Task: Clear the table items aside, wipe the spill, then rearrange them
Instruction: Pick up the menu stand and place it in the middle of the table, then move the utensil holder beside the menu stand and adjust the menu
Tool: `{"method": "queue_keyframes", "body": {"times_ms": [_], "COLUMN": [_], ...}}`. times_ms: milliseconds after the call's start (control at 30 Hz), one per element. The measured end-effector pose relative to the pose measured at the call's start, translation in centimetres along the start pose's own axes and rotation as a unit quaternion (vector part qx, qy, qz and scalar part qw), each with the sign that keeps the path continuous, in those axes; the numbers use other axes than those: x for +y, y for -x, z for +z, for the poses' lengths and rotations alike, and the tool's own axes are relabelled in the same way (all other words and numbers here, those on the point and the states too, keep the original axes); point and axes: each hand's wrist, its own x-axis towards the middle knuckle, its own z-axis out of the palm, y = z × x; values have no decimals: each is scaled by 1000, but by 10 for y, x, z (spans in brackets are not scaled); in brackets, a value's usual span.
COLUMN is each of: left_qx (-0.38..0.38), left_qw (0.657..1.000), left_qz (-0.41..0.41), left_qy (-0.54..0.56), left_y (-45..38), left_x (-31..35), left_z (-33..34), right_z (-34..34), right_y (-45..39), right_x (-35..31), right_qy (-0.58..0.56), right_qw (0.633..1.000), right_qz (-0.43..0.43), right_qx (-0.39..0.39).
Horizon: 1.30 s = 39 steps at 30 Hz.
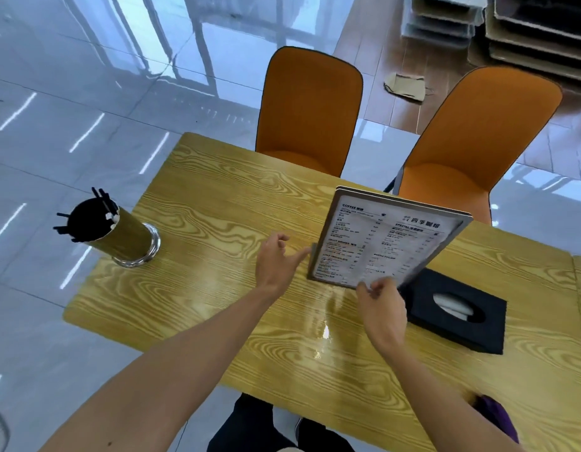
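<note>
Wooden table (pixel 217 197) — right hand (pixel 380 308) pinches menu stand (pixel 387 239); left hand (pixel 276 259) released beside it.

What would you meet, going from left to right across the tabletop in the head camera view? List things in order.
Straw holder → left hand → menu stand → black tissue box.

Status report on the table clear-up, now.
Right hand pinching menu stand at its lower edge; left hand open beside it. Spill unwiped in front. Tissue box right, straw holder left, both clear of the spill.
</note>
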Motion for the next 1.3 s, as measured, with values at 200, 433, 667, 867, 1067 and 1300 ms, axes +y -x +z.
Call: {"method": "queue_keyframes", "body": {"times_ms": [200, 433, 667, 867, 1067, 1300], "left_qx": [125, 244, 305, 250, 252, 212], "left_qw": [987, 932, 906, 941, 941, 955], "left_qz": [-78, -238, -234, -148, -105, -64], "left_qy": [59, 126, 174, 173, 201, 197], "left_y": [-6, -15, -26, -36, -49, -56], "left_x": [-47, -114, -140, -160, -154, -120], "left_z": [-81, -177, -247, -277, -284, -255], "right_z": [76, 167, 245, 277, 284, 245], "right_y": [9, 16, 40, 60, 62, 39], "right_x": [-92, -211, -289, -321, -326, -303], "right_qy": [-39, -6, 22, 1, -38, -87], "right_qw": [961, 896, 840, 820, 822, 846], "right_qz": [-175, -304, -333, -308, -281, -263], "right_qx": [-211, -324, -428, -483, -494, -456]}}
